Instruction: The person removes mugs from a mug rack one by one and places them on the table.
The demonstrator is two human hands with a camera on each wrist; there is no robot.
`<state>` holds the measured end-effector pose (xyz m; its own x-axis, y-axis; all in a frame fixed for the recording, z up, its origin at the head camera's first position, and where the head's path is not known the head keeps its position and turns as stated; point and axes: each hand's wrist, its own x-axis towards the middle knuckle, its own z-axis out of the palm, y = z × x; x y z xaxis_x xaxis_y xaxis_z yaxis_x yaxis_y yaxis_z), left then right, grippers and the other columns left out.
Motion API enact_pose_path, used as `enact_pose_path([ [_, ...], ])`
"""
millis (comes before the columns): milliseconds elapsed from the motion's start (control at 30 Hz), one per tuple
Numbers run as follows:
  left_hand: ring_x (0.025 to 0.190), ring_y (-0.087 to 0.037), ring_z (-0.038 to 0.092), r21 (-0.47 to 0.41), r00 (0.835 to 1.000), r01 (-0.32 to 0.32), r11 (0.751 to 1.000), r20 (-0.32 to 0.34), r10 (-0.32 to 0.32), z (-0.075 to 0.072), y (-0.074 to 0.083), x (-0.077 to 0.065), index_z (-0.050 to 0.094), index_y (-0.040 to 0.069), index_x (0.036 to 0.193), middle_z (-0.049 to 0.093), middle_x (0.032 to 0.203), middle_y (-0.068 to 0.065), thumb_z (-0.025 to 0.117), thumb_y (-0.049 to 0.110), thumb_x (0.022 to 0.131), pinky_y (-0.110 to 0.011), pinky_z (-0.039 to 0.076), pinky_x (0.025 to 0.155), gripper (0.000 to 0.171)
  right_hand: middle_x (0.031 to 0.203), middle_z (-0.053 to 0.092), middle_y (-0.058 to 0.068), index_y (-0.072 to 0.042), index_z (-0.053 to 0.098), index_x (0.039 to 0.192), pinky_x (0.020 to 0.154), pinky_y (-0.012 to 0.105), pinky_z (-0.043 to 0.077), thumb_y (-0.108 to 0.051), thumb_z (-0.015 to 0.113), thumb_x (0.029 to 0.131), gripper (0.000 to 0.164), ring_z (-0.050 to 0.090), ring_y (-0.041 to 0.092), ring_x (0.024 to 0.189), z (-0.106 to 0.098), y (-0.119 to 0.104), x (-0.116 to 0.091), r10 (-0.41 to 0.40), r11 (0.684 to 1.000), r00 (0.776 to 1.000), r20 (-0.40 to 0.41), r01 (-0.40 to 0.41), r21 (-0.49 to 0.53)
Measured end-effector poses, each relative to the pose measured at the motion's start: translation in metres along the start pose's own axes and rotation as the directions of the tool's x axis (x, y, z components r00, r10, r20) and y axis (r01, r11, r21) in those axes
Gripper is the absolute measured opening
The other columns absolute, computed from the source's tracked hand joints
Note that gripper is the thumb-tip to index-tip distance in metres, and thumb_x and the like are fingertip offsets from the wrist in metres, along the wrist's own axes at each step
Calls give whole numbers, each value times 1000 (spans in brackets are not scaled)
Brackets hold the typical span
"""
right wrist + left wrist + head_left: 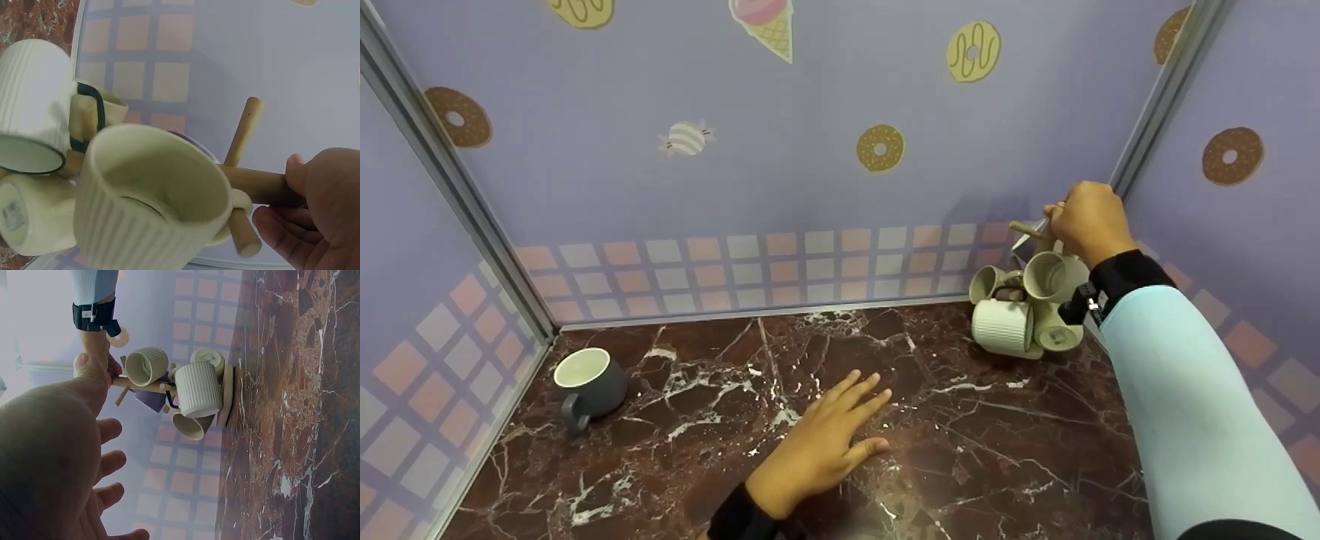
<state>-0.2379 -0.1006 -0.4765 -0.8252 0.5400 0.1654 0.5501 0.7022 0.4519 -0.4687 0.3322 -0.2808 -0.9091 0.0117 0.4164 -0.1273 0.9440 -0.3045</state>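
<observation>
Right hand (1091,217): clamped round the top of a wooden post (253,184) — far right.
Mug stand: that post with its pegs (244,132), at the far right of the marble table (697,472); several mugs hang on it.
White mug (1003,327): ribbed, dark-handled, low on the stand.
Left hand (821,446): fingers apart, near middle (whether touching the table, I cannot tell).
Gray mug (600,386): upright — far left, pale inside.

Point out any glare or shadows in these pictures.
Head view: pale sheen on the marble tabletop, soft shadow on the wall beside the right hand; left wrist view: washed-out brightness at upper left; right wrist view: glare on the white mug.
</observation>
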Motion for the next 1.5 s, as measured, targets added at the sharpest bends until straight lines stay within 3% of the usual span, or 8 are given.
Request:
enact_pose_path([
  [133,178,-33,21,-4,1000,14,1000,9,-14,1,0,-1,40,31,177,21,191,6,48,69,111,-71,27,139,76,97,82,32,7,85,92,85,68,63,-35,70,111,48,77,57,92,1,0,0,52,998,999,2,-52,22],
  [300,177,-34,23,2,1000,6,1000,-3,-6,2,-1,0,41,30,176,23,190,4,48,69,112,-72,29,138,75,99,80,36,12,83,97,81,68,64,-38,73,111,52,77,59,91,2,-2,0,53,999,998,-33,-53,-1],
  [533,178,-34,22,7,1000,17,1000,9,-17,3,-1,1,41,31,176,23,190,4,48,70,111,-70,28,139,76,101,78,40,11,78,92,83,71,63,-41,73,111,56,75,63,96,4,-2,0,70,997,997,-44,-71,-8],
  [733,178,-34,22,-10,1000,16,1000,5,-16,2,-1,0,42,31,176,23,190,4,50,69,112,-70,29,139,75,109,77,43,14,78,101,85,71,63,-42,72,112,58,75,63,100,6,-5,0,102,995,993,-58,-103,-7],
  [1100,178,-35,20,-6,1000,17,1000,18,-16,-1,1,1,42,30,176,22,190,3,52,66,111,-68,28,140,75,102,78,35,10,79,98,80,63,62,-44,73,111,55,76,53,93,7,-4,-3,136,991,989,-65,-135,21],
  [1367,176,-37,25,-14,1000,10,1000,22,-9,-3,4,1,43,28,176,24,190,1,53,64,112,-68,31,139,75,130,78,33,3,78,136,103,65,62,-43,65,116,52,74,52,117,23,9,-28,204,964,976,-75,-186,191],
  [1500,176,-36,26,-14,1000,7,1000,12,-6,-4,6,-2,39,31,177,24,190,2,52,65,111,-70,31,138,75,135,76,31,3,74,142,109,64,59,-43,59,117,54,71,49,123,35,18,-49,223,948,968,-117,-188,257],
])
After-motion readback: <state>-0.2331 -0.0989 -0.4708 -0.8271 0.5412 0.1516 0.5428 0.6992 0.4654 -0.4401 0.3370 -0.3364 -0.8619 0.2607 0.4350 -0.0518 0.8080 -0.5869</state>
